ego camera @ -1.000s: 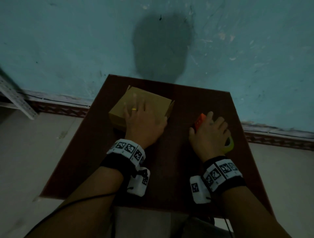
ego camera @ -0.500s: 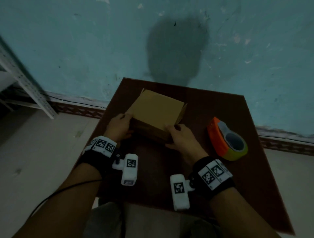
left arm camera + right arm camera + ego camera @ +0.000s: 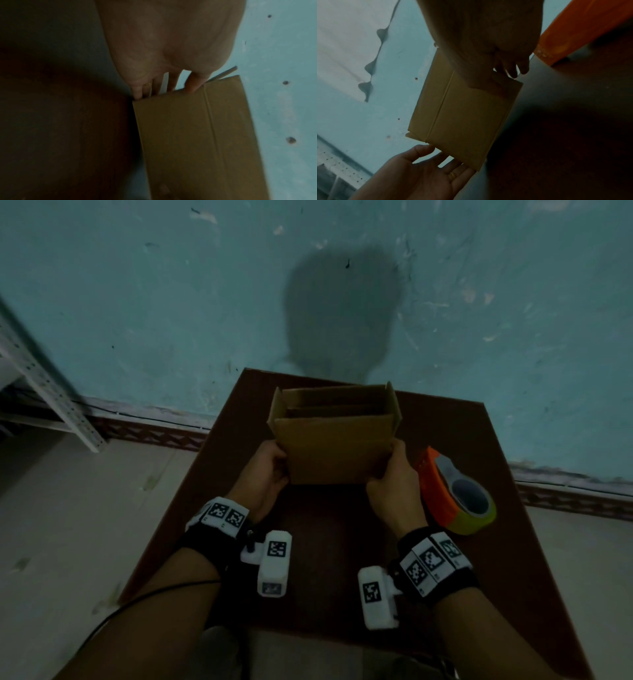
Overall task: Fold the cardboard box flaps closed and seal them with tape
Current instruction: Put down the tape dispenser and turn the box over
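A brown cardboard box [image 3: 335, 450] stands on the dark red table [image 3: 325, 546] with its top flaps up and its inside open. My left hand [image 3: 270, 463] grips its left edge, thumb on the near face and fingers behind. My right hand [image 3: 394, 474] grips the right edge the same way. The left wrist view shows the left hand's fingers [image 3: 154, 86] slipped behind the box [image 3: 197, 135]. In the right wrist view the right hand [image 3: 488, 40] pinches the box [image 3: 464, 115] and the left hand [image 3: 428, 173] holds the far edge. An orange tape dispenser [image 3: 455, 494] lies right of the box.
The table is small and backs onto a teal wall [image 3: 171, 302]. A grey perforated metal shelf post [image 3: 44, 385] stands at the left over a pale floor [image 3: 85, 508]. The orange tape dispenser [image 3: 583, 27] lies close to my right wrist.
My right hand left the tape dispenser and joined the left at the box. The box, lying flat before, now stands squared up with its flaps open.
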Demonstrator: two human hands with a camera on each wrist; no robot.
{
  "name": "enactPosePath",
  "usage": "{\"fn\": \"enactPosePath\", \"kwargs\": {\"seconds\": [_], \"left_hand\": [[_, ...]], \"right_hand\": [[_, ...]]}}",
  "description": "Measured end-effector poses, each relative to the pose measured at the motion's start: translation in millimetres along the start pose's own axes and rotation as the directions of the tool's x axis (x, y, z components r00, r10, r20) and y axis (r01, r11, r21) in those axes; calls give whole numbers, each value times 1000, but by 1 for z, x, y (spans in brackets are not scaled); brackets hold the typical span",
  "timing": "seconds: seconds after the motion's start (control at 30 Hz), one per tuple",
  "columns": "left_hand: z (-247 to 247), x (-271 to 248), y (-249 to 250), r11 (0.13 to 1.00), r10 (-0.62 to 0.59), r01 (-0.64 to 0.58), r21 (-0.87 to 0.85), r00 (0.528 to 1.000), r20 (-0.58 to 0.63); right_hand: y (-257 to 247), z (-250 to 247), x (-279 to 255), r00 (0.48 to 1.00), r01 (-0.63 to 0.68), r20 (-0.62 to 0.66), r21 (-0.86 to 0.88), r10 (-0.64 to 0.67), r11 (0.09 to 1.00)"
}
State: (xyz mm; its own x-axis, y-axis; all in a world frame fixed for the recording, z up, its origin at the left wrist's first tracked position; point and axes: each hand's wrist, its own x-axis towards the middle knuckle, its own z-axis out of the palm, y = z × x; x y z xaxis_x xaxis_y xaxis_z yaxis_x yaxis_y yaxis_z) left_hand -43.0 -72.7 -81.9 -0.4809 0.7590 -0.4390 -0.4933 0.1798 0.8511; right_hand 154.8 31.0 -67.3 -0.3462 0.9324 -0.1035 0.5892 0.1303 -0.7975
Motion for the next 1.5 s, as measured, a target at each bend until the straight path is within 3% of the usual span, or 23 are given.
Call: {"fn": "enactPosePath", "kwargs": {"seconds": [0.13,0.23,0.33,0.47,0.6,0.9,1.13,1.3,1.5], "left_hand": [[13,8,-4,998,41,-40,57,999,-1],[18,12,-7,985,80,-71,157,995,-53],[19,14,-11,964,117,-106,243,993,-31],[26,10,-11,948,183,-170,268,983,-23],[30,12,-10,940,238,-217,263,970,-48],[37,23,-14,907,204,-120,404,964,-171],[37,25,-16,903,171,-97,419,975,-142],[40,26,-11,891,173,-87,445,972,-157],[37,26,-13,862,130,-43,505,982,-140]], "right_hand": [[9,-5,10,992,-109,55,-105,115,989],[11,-5,15,985,-144,89,-47,147,989],[12,-7,15,984,-147,101,-4,147,989],[11,-12,13,983,-144,124,45,138,989],[9,-13,14,966,-232,126,18,228,973],[3,-17,17,948,-278,153,-30,279,960],[4,-19,14,939,-277,192,-69,285,958],[1,-19,14,948,-274,134,-114,288,955],[6,-16,14,956,-234,154,-105,248,967]]}}
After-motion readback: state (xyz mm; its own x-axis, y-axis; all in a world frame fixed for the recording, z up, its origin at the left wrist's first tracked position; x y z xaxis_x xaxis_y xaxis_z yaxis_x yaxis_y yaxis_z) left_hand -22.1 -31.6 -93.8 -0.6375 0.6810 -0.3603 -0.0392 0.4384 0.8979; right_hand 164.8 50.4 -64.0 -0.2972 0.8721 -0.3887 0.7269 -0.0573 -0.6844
